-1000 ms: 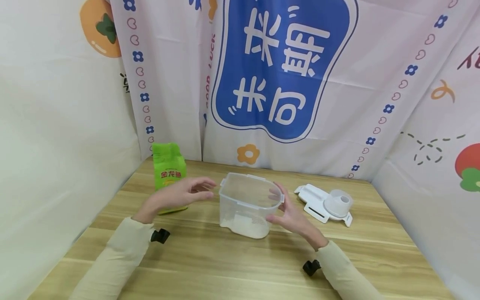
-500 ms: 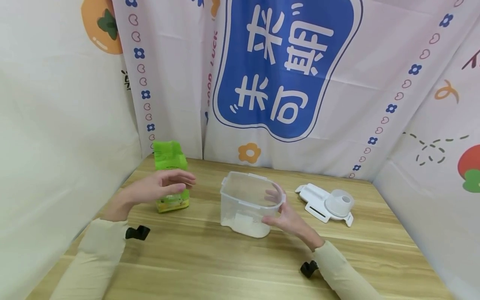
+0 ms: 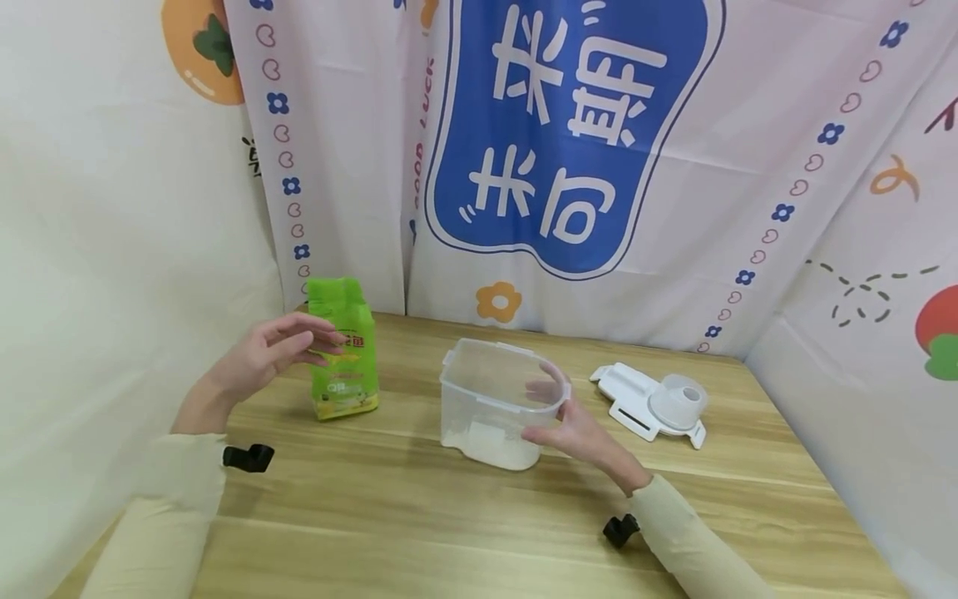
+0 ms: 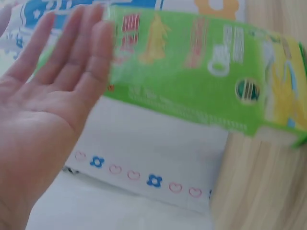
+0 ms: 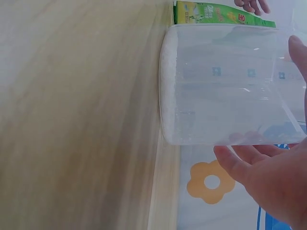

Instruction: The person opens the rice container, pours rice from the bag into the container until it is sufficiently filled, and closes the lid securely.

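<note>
A green bag with a yellow base stands upright at the back left of the table. My left hand is raised in front of the bag, its fingers overlapping the print in the head view. In the left wrist view, that hand has its palm showing and fingers extended beside the bag. A clear plastic container stands uncovered mid-table, with a shallow white layer along its bottom. My right hand grips its rounded end, thumb on the near side and fingers on the far side.
A white lid lies flat at the right, with a clear cup on it. Printed cloth hangs behind the wooden table, and pale walls close in both sides.
My left hand has moved leftward, away from the container and over to the bag's left side. The right hand stays at the container, which has barely shifted.
</note>
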Action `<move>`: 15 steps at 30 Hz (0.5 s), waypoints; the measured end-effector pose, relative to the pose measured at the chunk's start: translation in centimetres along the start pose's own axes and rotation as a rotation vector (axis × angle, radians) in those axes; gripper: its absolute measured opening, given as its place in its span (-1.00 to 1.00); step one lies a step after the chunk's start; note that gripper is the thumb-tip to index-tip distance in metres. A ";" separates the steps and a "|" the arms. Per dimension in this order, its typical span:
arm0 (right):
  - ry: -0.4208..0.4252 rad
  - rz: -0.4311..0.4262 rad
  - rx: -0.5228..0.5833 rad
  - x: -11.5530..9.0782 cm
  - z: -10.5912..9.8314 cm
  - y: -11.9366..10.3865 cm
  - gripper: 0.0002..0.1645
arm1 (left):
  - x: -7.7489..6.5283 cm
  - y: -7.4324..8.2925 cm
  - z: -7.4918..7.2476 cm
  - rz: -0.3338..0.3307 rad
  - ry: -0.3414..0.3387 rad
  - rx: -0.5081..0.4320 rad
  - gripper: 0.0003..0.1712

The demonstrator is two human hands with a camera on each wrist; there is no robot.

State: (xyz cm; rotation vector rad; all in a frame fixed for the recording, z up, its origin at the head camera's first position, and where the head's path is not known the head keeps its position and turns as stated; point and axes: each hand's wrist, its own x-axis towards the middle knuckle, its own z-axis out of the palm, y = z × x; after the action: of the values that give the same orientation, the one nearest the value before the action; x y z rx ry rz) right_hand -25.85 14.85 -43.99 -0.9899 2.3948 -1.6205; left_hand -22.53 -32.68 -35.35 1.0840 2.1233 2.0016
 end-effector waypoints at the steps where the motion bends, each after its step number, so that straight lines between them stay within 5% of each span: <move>1: -0.003 0.003 0.001 0.0 0.0 0.0 0.26 | -0.1 -0.1 -0.3 0.036 0.039 -0.051 -0.68; 5: -0.006 -0.002 0.007 0.2 0.0 -0.1 0.25 | -0.3 -0.7 -1.0 0.106 0.365 -0.151 -0.76; 9: -0.001 -0.017 0.020 0.2 -0.1 -0.1 0.26 | -0.1 -1.7 -1.2 0.039 0.676 -0.158 -0.74; 12: 0.001 -0.016 0.029 0.1 -0.1 -0.2 0.26 | -0.1 -2.3 -1.1 -0.042 0.744 -0.143 -0.71; 15: 0.003 -0.014 0.030 0.1 0.0 -0.1 0.27 | -0.1 -2.5 -1.0 -0.104 0.743 -0.099 -0.73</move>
State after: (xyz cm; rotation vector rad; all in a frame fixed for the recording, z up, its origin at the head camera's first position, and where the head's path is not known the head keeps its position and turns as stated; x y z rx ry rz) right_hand -25.87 14.80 -43.92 -1.0022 2.3636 -1.6590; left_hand -24.04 -33.42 -37.46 0.1963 2.2361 2.7016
